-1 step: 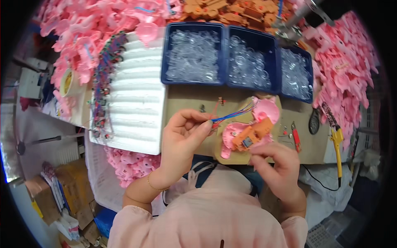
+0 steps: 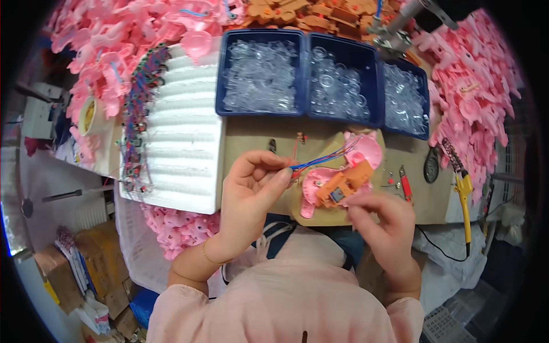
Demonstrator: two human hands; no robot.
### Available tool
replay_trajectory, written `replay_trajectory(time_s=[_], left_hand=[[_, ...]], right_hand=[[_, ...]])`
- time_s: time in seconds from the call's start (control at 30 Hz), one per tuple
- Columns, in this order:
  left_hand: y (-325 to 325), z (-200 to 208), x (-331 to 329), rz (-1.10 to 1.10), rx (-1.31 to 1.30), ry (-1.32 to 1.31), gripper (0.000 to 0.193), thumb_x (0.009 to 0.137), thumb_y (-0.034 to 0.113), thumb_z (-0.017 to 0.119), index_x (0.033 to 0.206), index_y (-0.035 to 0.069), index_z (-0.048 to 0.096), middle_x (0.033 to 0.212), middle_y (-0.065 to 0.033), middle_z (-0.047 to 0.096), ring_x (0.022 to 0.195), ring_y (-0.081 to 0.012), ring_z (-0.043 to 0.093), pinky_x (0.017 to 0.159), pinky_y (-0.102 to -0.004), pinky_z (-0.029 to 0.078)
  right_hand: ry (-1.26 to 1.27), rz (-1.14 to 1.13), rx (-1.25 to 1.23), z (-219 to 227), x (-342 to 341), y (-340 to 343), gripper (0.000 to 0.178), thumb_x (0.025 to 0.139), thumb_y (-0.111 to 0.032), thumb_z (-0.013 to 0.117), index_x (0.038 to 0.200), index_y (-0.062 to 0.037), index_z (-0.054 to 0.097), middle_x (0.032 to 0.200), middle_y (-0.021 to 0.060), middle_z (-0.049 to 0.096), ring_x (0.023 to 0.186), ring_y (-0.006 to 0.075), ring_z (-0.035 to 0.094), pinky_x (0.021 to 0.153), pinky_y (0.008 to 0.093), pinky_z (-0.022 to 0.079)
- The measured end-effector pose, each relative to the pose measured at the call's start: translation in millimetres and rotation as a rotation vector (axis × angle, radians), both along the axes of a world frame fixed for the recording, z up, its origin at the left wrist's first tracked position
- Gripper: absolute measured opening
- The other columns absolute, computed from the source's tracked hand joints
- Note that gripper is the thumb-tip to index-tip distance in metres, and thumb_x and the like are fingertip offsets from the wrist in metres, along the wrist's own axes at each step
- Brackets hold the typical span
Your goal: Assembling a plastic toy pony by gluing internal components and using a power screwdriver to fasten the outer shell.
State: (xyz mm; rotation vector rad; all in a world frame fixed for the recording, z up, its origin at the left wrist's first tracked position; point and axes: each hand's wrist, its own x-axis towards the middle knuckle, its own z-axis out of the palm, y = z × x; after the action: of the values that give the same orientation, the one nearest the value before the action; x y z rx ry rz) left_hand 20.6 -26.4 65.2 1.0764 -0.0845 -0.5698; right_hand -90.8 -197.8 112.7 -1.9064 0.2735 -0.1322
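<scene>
Workbench: brown board (image 2: 246, 134), covered around its edges by heaps of plastic parts.
Camera view: slightly shifted since the earlier frame, so the whole bench appears a little farther left.
Orange part (image 2: 359, 176): lies over the pink shell (image 2: 366, 150) on the board, between the hands; its two sections look closer together than before.
Right hand (image 2: 389, 226): fingers loosely bent beside the orange part, fingertips now farther over the shell's lower edge; blurred, so I cannot tell whether they touch or pinch anything.
Left hand (image 2: 251, 188): pinches a bundle of blue and red wires (image 2: 320, 162) between thumb and fingers, as before; the loose ends reach toward the shell.
Bench back: three dark blue bins (image 2: 260, 112) of clear plastic pieces, with orange pieces (image 2: 329, 17) heaped behind.
Bench left: ridged white foam tray (image 2: 186, 127), wired components (image 2: 137, 117) along its left side, a pink heap (image 2: 154, 26) beyond.
Bench right: red-handled tool (image 2: 406, 186), yellow-handled tool (image 2: 464, 211), another pink heap (image 2: 477, 100).
Room: cardboard boxes (image 2: 100, 251) at lower left, near a white basket (image 2: 127, 228).
</scene>
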Motion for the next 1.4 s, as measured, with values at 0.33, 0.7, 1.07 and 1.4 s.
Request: replay_trajectory(time_s=[0.33,0.7,1.07,1.4], left_hand=[[-11.6,6.4,-12.9,-0.271,0.072,-0.102,0.033,0.084,-0.002,0.062,0.114,-0.003,0.050,0.105,-0.0100,0.058,0.093,-0.0128,0.058,0.082,-0.0243,0.049],[-23.8,6.0,-20.7,-0.036,-0.086,-0.057,0.029,0.084,0.000,0.063,0.110,0.000,0.050,0.093,-0.0082,0.061,0.082,-0.0109,0.060,0.069,-0.0212,0.050],[-14.3,6.2,-15.2,-0.026,-0.107,-0.051,0.036,0.084,-0.003,0.062,0.113,0.002,0.043,0.091,-0.0055,0.058,0.086,-0.0101,0.058,0.077,-0.0235,0.047],[-13.4,6.3,-8.9,-0.103,0.233,-0.438,0.022,0.081,-0.001,0.062,0.103,0.001,0.059,0.090,-0.0070,0.058,0.079,-0.0141,0.056,0.074,-0.0258,0.044]], right_hand=[[-0.003,0.021,0.344,-16.5,33.1,-6.8,0.008,0.083,-0.003,0.061,0.086,0.0040,0.059,0.083,0.0045,0.055,0.068,0.0091,0.055,0.058,0.0206,0.044],[-0.167,-0.166,0.595,-23.1,21.1,12.4,0.009,0.087,-0.006,0.060,0.087,0.0030,0.057,0.083,0.0038,0.055,0.071,0.0063,0.055,0.056,0.0211,0.043],[-0.413,-0.268,-0.218,-12.5,23.5,-1.4,0.019,0.076,-0.001,0.068,0.092,0.0020,0.060,0.078,0.0071,0.058,0.063,0.0105,0.054,0.054,0.0214,0.041],[-0.373,0.109,-0.199,-10.8,32.3,0.2,0.011,0.078,-0.002,0.066,0.088,0.0010,0.063,0.076,0.0089,0.061,0.062,0.0177,0.059,0.055,0.0266,0.046]])
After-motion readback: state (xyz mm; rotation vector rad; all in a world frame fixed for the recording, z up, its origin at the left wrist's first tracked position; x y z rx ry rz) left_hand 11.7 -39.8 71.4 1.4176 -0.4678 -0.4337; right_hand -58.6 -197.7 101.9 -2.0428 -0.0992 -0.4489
